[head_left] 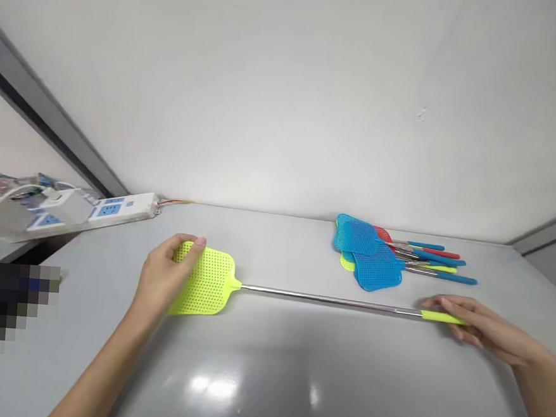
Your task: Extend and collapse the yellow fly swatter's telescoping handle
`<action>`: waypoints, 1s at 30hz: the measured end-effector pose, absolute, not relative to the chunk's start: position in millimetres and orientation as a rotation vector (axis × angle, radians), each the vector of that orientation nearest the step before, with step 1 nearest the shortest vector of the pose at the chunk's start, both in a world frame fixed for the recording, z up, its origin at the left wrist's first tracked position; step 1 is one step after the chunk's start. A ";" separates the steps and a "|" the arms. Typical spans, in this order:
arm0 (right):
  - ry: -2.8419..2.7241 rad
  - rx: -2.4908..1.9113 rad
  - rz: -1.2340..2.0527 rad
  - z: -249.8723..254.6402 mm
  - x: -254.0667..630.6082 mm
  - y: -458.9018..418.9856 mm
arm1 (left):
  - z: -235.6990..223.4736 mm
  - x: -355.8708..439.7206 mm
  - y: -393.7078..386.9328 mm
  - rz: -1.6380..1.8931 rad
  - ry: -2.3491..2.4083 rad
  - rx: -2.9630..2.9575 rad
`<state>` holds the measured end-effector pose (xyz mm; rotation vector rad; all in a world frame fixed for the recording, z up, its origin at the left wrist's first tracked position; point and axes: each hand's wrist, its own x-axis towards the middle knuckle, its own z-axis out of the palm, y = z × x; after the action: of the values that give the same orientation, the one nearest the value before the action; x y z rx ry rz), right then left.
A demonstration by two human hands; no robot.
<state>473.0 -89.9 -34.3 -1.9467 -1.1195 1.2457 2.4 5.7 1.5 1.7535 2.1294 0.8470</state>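
Left grip (pixel 166 274) is clamped on the outer edge of the fly swatter's (pixel 310 296) yellow-green perforated head (pixel 208 283), left of the swatter pile (pixel 378 271); I judge that mesh light and bendy. Rightward, the slick-looking silver shaft (pixel 347 303) runs in front of the pile to a matching handle (pixel 437 317), probably the surest hold, clasped by my right grip (pixel 488 328).

Bare left grip (pixel 165 273), right grip (pixel 488 328) and forearms (pixel 110 355)
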 end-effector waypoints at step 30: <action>-0.442 -0.939 1.939 -22.9 327.7 -79.2 | -6.9 92.8 -35.1 0.285 1.153 2.469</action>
<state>327.7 -79.2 -22.9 -0.9388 -0.4418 1.9390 92.8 -35.1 -6.9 2.4687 1.1531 0.2850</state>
